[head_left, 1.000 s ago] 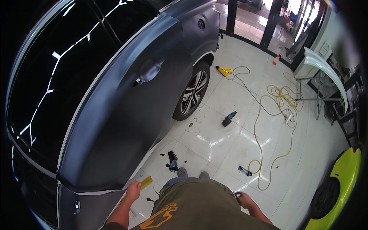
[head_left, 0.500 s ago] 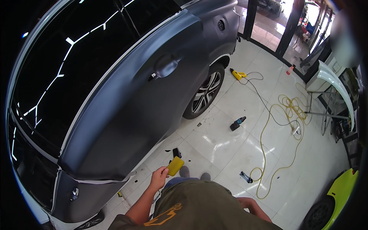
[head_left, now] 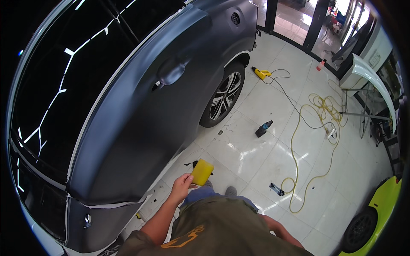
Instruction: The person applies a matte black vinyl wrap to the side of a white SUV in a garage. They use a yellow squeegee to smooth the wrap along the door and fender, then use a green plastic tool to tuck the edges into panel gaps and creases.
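My left hand [head_left: 183, 186] is closed around one end of a flat yellow squeegee [head_left: 202, 172], thumb on its upper face. The squeegee is held in front of my body, apart from the car. To the left stands a car [head_left: 128, 141] covered in matte dark grey film, its uneven edge hanging along the lower door seam. A door handle [head_left: 172, 71] is on the nearer door panel. My right forearm bends in toward my waist, and my shirt hides the right hand.
On the tiled floor lie a yellow heat gun [head_left: 261, 73], a dark cordless tool [head_left: 264, 129], a small dark blue tool [head_left: 276, 189] and a tangled yellow hose [head_left: 323, 104]. A white body panel [head_left: 376, 79] rests on a stand at right. A lime-green car [head_left: 386, 205] stands lower right.
My left hand has shifted slightly right and up with the squeegee. The whole view has turned a little, so the car sits slightly further left.
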`<act>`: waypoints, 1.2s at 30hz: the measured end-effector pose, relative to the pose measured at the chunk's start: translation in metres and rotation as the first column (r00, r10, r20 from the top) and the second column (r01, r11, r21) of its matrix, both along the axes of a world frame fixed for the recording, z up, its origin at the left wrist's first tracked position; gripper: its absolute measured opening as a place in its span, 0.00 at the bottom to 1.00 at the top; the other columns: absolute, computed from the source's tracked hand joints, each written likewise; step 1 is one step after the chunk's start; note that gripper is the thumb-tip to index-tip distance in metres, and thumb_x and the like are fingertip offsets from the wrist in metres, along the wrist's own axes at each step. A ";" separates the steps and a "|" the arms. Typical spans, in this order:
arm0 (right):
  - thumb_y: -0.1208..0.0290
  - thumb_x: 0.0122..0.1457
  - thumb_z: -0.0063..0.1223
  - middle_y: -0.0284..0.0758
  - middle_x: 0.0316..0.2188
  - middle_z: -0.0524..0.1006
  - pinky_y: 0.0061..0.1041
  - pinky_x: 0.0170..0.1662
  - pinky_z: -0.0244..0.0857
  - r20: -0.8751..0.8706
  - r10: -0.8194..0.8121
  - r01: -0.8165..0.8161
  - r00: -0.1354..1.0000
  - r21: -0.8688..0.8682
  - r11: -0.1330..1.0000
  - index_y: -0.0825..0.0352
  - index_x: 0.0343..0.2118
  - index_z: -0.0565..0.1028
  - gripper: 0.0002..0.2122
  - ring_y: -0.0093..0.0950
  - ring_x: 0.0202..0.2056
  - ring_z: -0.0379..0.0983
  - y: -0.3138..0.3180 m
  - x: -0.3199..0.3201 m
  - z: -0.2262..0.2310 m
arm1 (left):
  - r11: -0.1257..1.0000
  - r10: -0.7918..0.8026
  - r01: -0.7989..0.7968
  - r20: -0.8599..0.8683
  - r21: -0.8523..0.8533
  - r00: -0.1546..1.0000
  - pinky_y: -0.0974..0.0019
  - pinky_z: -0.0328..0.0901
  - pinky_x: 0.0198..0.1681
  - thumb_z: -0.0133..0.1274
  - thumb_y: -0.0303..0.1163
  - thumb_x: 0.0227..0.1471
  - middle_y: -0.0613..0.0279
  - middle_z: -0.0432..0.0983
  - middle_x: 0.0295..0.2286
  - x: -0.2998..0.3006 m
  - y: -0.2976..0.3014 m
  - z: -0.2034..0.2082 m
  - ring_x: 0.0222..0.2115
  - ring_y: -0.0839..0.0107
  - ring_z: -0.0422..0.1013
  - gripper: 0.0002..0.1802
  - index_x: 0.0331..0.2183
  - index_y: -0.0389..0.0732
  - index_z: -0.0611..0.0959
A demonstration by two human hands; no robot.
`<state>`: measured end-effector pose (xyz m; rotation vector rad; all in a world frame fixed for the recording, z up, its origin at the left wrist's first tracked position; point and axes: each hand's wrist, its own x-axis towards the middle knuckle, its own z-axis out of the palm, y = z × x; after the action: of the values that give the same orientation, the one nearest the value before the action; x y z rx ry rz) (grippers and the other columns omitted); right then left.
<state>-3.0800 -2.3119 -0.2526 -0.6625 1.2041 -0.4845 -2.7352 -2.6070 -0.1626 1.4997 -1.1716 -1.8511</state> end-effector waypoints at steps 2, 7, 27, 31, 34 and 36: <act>0.65 0.63 0.51 0.42 0.58 0.70 0.28 0.61 0.57 0.083 -0.224 0.216 0.971 0.098 0.971 0.70 0.60 0.66 0.24 0.29 0.57 0.65 -0.011 0.015 -0.008 | 0.999 -0.034 0.034 -0.021 -0.009 0.999 0.66 0.73 0.42 0.44 0.34 0.65 0.57 0.77 0.39 0.006 0.000 -0.012 0.37 0.69 0.76 0.16 0.46 0.31 0.76; 0.63 0.64 0.49 0.43 0.58 0.70 0.30 0.61 0.57 -0.222 -0.167 0.191 0.961 0.093 0.977 0.69 0.61 0.66 0.25 0.32 0.57 0.66 -0.092 0.020 -0.007 | 0.963 -0.239 0.246 0.072 -0.108 0.968 0.66 0.73 0.37 0.48 0.39 0.63 0.59 0.77 0.36 -0.030 -0.028 -0.022 0.33 0.73 0.75 0.18 0.46 0.35 0.78; 0.55 0.66 0.45 0.47 0.57 0.71 0.41 0.61 0.58 -0.471 0.301 -0.341 0.829 -0.001 0.940 0.65 0.62 0.65 0.26 0.42 0.57 0.68 -0.324 -0.015 0.021 | 0.998 0.061 -0.056 -0.486 0.024 0.872 0.70 0.73 0.40 0.45 0.37 0.65 0.60 0.77 0.37 -0.018 -0.119 0.000 0.35 0.74 0.75 0.16 0.46 0.35 0.77; 0.58 0.66 0.47 0.38 0.48 0.73 0.35 0.50 0.66 0.122 0.001 0.034 0.993 -0.281 0.959 0.69 0.61 0.60 0.26 0.33 0.45 0.71 -0.383 0.073 0.128 | 0.996 0.082 -0.084 -0.495 0.018 0.865 0.68 0.73 0.42 0.44 0.36 0.65 0.60 0.77 0.38 -0.033 -0.109 0.010 0.38 0.73 0.75 0.17 0.47 0.34 0.76; 0.64 0.66 0.47 0.38 0.50 0.71 0.36 0.50 0.66 0.269 -0.230 0.316 0.935 -0.344 0.884 0.67 0.62 0.59 0.24 0.31 0.48 0.70 -0.413 0.092 0.113 | 0.990 0.025 -0.062 -0.270 -0.130 0.963 0.66 0.71 0.40 0.46 0.35 0.64 0.57 0.78 0.35 -0.050 -0.112 0.040 0.34 0.69 0.76 0.15 0.45 0.34 0.77; 0.67 0.64 0.49 0.37 0.50 0.70 0.35 0.51 0.66 0.296 -0.238 0.328 0.925 -0.307 0.893 0.66 0.61 0.60 0.23 0.31 0.48 0.69 -0.430 0.093 0.121 | 0.961 0.039 -0.044 -0.025 -0.272 0.999 0.63 0.71 0.38 0.47 0.34 0.62 0.55 0.78 0.34 -0.066 -0.116 0.044 0.32 0.66 0.77 0.14 0.43 0.33 0.77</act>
<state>-2.9870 -2.7415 -0.1320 -0.7044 0.9819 -1.0219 -2.8012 -2.7229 -0.1182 1.3385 -1.3152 -1.5970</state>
